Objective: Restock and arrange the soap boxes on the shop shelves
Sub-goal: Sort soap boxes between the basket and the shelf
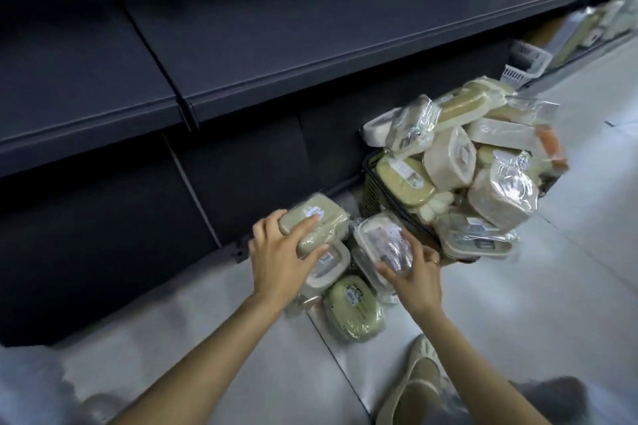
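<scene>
Dark metal shelves run across in front of you, above a pale tiled floor. A black basket on the floor beside them is heaped with wrapped soap boxes. 2 more lie loose on the floor, a white one and a green one. Your left hand curls around a green soap box above the white one. Your right hand grips a clear-wrapped soap box just beside the basket.

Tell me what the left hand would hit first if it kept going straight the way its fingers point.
The left hand points up and right, so probably the clear-lidded soap box that the right hand holds; depth is uncertain.
</scene>
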